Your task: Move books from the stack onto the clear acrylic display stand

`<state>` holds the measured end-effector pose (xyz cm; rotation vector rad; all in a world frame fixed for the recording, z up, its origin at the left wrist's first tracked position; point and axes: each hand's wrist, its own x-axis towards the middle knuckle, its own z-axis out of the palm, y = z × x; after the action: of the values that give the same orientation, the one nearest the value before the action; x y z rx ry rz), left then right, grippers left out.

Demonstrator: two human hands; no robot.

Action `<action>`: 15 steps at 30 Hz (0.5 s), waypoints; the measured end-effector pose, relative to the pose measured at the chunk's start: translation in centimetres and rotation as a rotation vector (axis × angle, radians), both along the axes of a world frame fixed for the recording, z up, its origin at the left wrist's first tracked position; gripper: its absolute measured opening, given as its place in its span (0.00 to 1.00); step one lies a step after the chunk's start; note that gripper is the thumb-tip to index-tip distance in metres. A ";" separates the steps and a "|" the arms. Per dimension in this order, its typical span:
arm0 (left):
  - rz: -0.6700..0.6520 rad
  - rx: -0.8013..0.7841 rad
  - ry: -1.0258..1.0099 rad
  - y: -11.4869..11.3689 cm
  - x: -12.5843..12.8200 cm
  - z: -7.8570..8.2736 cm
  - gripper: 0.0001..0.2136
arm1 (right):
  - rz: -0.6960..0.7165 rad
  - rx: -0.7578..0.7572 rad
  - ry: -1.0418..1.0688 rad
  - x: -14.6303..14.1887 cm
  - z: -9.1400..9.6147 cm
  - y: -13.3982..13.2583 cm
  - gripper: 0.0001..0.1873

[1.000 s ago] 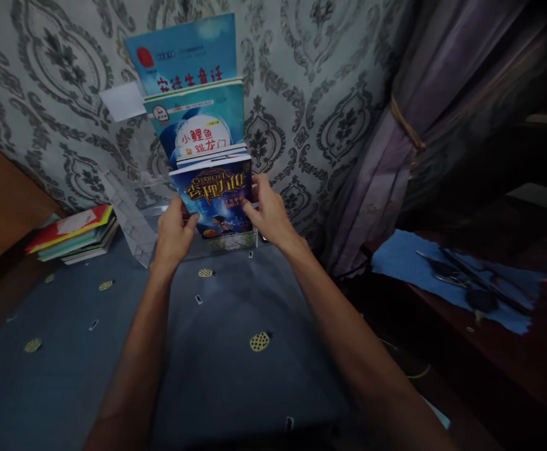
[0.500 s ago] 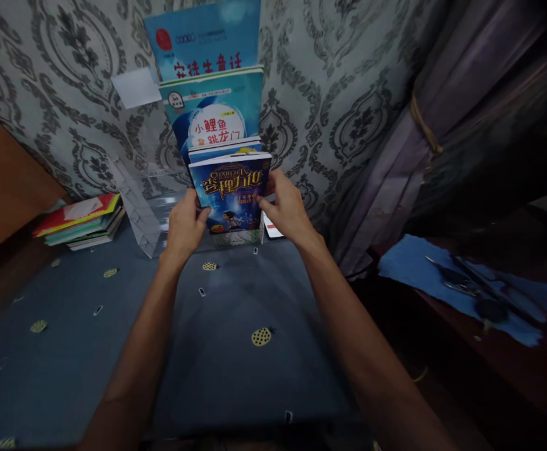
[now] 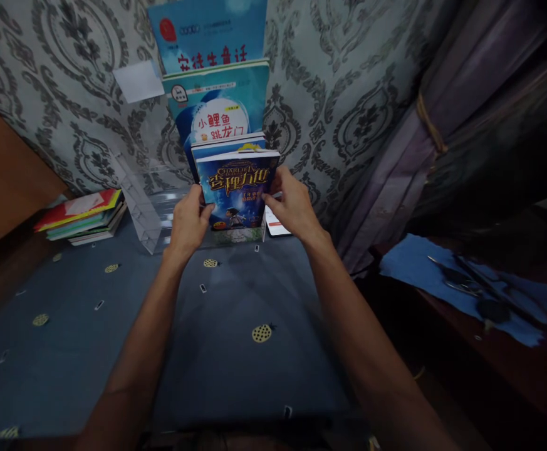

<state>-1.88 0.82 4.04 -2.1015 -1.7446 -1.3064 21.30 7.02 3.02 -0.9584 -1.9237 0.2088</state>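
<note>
Both hands hold a dark blue book (image 3: 235,194) with gold lettering, upright, its cover toward me. My left hand (image 3: 190,219) grips its left edge, thumb on the front. The right edge is in my right hand (image 3: 292,202), thumb also in front; the other fingers are partly hidden behind. The book stands in the front part of a clear tiered rack (image 3: 142,216). Behind it rise more upright books, among them a teal book (image 3: 249,88) and a taller blue book (image 3: 217,31). A low book with a greenish cover shows below the dark blue one.
A pile of books (image 3: 85,216) lies on the blue tablecloth (image 3: 217,363) at the left. A phone (image 3: 277,222) with a lit screen is behind my right hand. A tied curtain (image 3: 395,156) hangs at right, near a blue cloth (image 3: 409,260) with glasses and tools.
The dark blue book has shifted slightly right, its right side a little more so, with both hands still on it. The whole view has moved slightly.
</note>
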 end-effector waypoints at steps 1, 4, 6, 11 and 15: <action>-0.008 0.001 -0.008 0.0 0.0 0.0 0.06 | -0.004 0.001 0.003 0.0 0.0 0.0 0.13; -0.033 -0.011 -0.039 0.0 0.0 0.0 0.06 | -0.010 0.008 -0.006 0.1 0.0 0.1 0.13; -0.055 -0.034 -0.062 0.2 -0.2 -0.2 0.06 | -0.001 0.009 -0.026 0.2 -0.1 0.2 0.13; -0.067 -0.091 -0.070 0.8 -0.8 -0.9 0.06 | 0.027 -0.005 -0.064 0.2 -0.3 0.5 0.11; -0.016 -0.117 0.002 0.7 -0.8 -0.8 0.06 | 0.029 -0.020 -0.080 0.2 -0.6 0.8 0.11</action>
<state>-2.65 1.49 3.27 -2.1814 -1.8491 -1.2338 21.51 7.78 2.46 -0.9653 -2.0132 0.2098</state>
